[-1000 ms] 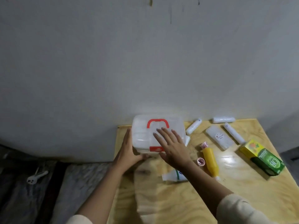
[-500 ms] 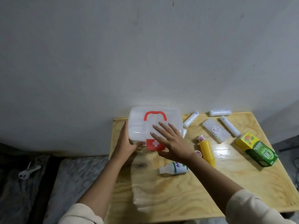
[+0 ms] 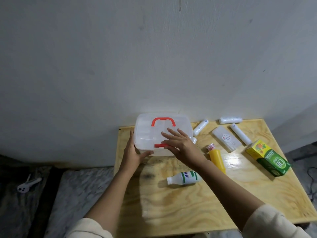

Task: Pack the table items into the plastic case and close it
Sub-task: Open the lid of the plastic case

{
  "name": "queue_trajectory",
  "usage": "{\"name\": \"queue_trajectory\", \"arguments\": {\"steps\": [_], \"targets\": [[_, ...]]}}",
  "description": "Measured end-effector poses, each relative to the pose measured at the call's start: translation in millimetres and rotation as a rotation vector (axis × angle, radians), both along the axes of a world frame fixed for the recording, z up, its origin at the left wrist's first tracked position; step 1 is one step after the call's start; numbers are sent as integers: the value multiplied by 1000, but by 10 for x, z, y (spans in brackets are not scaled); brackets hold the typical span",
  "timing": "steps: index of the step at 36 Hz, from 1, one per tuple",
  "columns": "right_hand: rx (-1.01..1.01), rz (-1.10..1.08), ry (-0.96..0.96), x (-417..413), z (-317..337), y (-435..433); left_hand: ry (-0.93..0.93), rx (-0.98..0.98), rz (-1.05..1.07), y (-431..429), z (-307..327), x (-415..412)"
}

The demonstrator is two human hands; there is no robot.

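A clear plastic case [image 3: 147, 133] with a red handle and red front latch stands shut at the table's back left corner. My left hand [image 3: 133, 154] grips its front left corner. My right hand [image 3: 181, 146] lies flat with fingers spread over the lid's front, covering part of the latch. On the table to the right lie a white bottle [image 3: 183, 178], a yellow bottle [image 3: 217, 158], a green and yellow box [image 3: 267, 158], a flat white packet [image 3: 226, 140] and white rolls [image 3: 240, 136].
The plywood table [image 3: 188, 203] stands against a grey wall. Two more white rolls [image 3: 230, 120] lie along its back edge. To the left, lower down, is a grey patterned surface with a white object [image 3: 28, 184] on it.
The case's front has dropped, so its lid faces up and the red latch shows only as a thin strip. My right hand has slid over the latch. The camera tilted slightly.
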State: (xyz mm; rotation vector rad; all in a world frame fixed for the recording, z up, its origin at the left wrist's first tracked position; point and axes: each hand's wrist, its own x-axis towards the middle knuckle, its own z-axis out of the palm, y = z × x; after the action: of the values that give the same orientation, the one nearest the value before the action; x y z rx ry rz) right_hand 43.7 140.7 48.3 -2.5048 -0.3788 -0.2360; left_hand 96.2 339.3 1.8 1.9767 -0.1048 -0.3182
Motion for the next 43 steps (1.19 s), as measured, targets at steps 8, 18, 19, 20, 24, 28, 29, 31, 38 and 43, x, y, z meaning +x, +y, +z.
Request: {"name": "queue_trajectory", "arguments": {"steps": [8, 18, 19, 20, 24, 28, 29, 31, 38, 43], "targets": [[53, -34, 23, 129, 379, -68, -13, -53, -54, -31, -12, -25], [191, -237, -172, 438, 746, -231, 53, 52, -146, 10, -32, -28], [190, -270, -197, 474, 758, -239, 56, 53, -150, 8, -37, -30], [190, -305, -214, 509, 762, -246, 57, 53, -154, 4, -40, -34], [153, -532, -254, 632, 712, -256, 30, 48, -173, -7, -46, -59], [277, -622, -220, 708, 663, -318, -3, 16, -191, -5, -47, -70], [329, -602, -219, 721, 649, -343, -15, 14, -193, -7, -46, -75], [390, -584, -215, 747, 599, -408, -24, 6, -192, -24, -27, -96], [456, -607, -190, 786, 480, -562, 0, 20, -135, -77, -23, -138], [563, -709, -154, 877, 515, -523, 32, -22, -70, -122, -11, -176]]}}
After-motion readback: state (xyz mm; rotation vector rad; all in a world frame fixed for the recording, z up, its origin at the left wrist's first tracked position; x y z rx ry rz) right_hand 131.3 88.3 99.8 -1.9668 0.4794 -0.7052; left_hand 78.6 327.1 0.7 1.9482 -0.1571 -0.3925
